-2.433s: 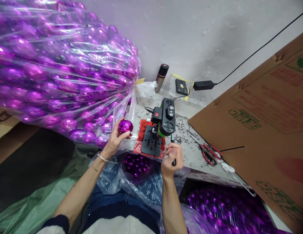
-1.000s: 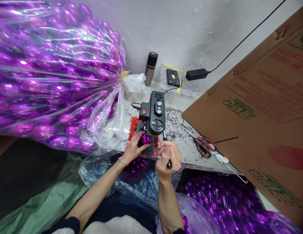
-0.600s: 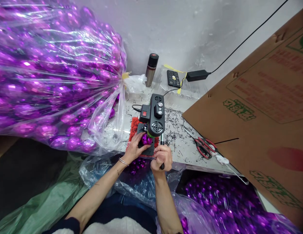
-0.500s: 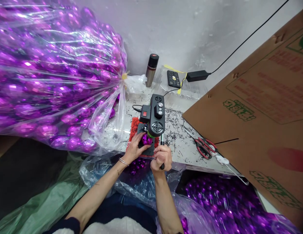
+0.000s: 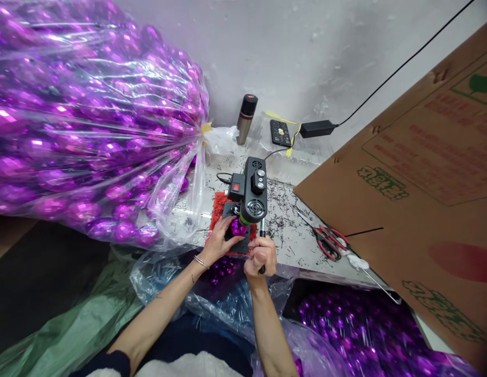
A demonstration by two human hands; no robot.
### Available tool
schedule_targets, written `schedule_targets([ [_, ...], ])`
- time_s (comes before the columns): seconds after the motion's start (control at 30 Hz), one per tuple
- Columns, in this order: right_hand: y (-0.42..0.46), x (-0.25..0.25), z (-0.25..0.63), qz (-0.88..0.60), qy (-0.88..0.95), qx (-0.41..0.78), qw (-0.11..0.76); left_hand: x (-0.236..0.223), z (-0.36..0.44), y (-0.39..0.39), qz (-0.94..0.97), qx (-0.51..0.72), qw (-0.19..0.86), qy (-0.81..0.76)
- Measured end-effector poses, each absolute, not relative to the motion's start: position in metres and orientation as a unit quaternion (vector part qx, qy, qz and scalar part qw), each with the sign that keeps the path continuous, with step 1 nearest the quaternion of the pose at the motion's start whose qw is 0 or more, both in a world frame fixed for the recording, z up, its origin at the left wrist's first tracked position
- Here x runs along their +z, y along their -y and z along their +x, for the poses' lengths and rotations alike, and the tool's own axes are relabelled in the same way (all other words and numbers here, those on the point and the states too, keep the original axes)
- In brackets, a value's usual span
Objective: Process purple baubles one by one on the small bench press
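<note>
1. Under the head of the press (image 5: 254, 188) sits the ball (image 5: 238, 228), over the dark plate (image 5: 241, 246) and its red mat (image 5: 217, 207). Whether the head already touches it, I cannot tell from my view above.

2. My left hand (image 5: 219, 242) is closed on the ball, with the fingers along its far left side and the thumb on the near side. My right hand (image 5: 262, 257) is clamped on the lever (image 5: 262, 226), in a fist. The two hands are near each other but apart.

3. What has changed: a little over two seconds ago, I had this ball out at the left of the press, and now it is below the head. The lever has also swung closer to the press since one second ago. In the last half second, the hands look almost the same.

4. For the work, I judge this means that the ball is placed and the lever is being used on it, so the left hand should stay steady.

5. On the bench (image 5: 284, 250), black clippings lie around the press, and scissors (image 5: 327, 241) rest near the carton (image 5: 404, 199). To the left bulges a bag (image 5: 110, 110) of similar balls.
</note>
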State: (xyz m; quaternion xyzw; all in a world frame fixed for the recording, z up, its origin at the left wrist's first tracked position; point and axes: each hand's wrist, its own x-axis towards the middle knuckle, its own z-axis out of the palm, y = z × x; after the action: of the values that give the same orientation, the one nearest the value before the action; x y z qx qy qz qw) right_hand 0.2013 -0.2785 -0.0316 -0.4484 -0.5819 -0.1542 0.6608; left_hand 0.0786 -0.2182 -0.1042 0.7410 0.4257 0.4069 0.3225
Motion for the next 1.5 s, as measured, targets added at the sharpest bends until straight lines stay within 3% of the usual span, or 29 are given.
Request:
schedule_targets([
  [0.33, 0.28, -0.043, 0.2, -0.455, 0.575, -0.113, 0.67, -0.102, 0.082, 0.216, 0.739, 0.422, 0.338, -0.403],
  [0.6, 0.286, 0.019, 0.203, -0.494, 0.545, -0.05, 0.676, -0.093, 0.069, 0.239, 0.747, 0.408, 0.346, -0.395],
  [0.73, 0.287, 0.026, 0.203, -0.49, 0.558, -0.045, 0.668, -0.08, 0.037, 0.25, 0.774, 0.388, 0.322, -0.383],
  [0.9, 0.286, 0.016, 0.2, -0.465, 0.566, -0.058, 0.678, -0.048, -0.013, 0.173, 0.719, 0.42, 0.203, -0.515],
  [1.07, 0.286, 0.014, 0.2, -0.462, 0.569, -0.059, 0.677, -0.025, -0.034, 0.098, 0.701, 0.255, 0.108, -0.658],
  [1.27, 0.287, 0.012, 0.199, -0.471, 0.566, -0.067, 0.673, -0.013, -0.022, 0.069, 0.669, 0.149, 0.174, -0.707],
  [1.5, 0.287, 0.012, 0.198, -0.473, 0.565, -0.061, 0.674, -0.005, -0.024, 0.061, 0.681, 0.155, 0.261, -0.666],
])
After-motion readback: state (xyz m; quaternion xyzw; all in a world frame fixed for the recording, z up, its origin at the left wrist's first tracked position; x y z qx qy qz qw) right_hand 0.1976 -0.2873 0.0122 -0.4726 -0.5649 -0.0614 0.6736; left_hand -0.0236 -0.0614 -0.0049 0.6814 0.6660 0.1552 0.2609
